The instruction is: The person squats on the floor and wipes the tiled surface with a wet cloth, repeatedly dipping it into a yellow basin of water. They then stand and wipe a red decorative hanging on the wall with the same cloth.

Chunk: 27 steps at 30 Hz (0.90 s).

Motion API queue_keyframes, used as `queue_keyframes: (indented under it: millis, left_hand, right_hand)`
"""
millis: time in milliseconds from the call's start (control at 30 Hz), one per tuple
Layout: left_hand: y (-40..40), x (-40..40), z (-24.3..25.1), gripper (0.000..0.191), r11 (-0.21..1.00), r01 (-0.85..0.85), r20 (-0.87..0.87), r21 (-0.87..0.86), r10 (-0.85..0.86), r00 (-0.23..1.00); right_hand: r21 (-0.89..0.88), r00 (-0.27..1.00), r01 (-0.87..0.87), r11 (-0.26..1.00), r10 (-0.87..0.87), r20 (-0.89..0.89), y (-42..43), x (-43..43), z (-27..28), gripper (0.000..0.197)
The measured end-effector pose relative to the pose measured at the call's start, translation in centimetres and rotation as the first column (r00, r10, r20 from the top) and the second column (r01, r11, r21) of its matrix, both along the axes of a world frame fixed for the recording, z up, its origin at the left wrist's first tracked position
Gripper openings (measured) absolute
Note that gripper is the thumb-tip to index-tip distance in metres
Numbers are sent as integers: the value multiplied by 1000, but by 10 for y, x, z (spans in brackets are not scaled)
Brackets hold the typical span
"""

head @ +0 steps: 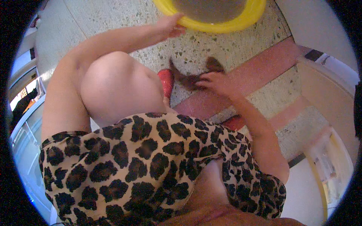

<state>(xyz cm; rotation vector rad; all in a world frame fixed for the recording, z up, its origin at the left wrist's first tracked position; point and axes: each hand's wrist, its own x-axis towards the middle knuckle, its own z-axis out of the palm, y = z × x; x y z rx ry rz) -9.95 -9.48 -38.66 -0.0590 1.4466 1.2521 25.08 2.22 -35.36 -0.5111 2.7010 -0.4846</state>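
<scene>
My left hand point(171, 26) is at the near left edge of a round, yellow-rimmed container point(215, 27), its thumb over the rim and its other fingers below. The container has a greyish-brown interior and is cut off by the picture's top. Low over the speckled floor, my right hand point(213, 82) is blurred, with its fingers at a dark brown, curved thing point(186, 80). Whether that thing is cloth, something else or partly shadow cannot be told, nor whether the fingers grip it.
The terrazzo floor point(198, 48) has reddish bands point(265, 62). A red shoe point(167, 82) shows beside my bent knee, and another red item point(234, 123) lies partly hidden near my right forearm. Pale furniture or wall panels point(325, 82) stand at right; blue-white panels point(28, 158) curve along the left.
</scene>
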Motion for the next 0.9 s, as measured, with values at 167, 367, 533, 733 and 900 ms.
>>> queue_keyframes:
  millis: [167,367,533,733,900]
  left_hand:
    - [1,9,23,46,992,120,118,25,-122,985]
    - [-3,25,46,47,993,115,250,34,-120,961]
    - [-9,24,37,59,976,218,274,-13,-206,939]
    - [6,0,71,59,808,589,335,12,-559,759]
    - [7,-23,94,36,560,813,-689,-158,-652,316]
  right_hand:
    - [447,560,779,440,-808,-182,124,-10,79,43]
    - [72,113,991,110,-992,-48,47,-80,62,54]
    - [173,850,488,856,-511,132,-72,-76,-4,33]
    - [312,911,404,860,-346,-225,59,-32,32,40]
    - [405,463,850,336,-844,-271,160,-16,74,50]
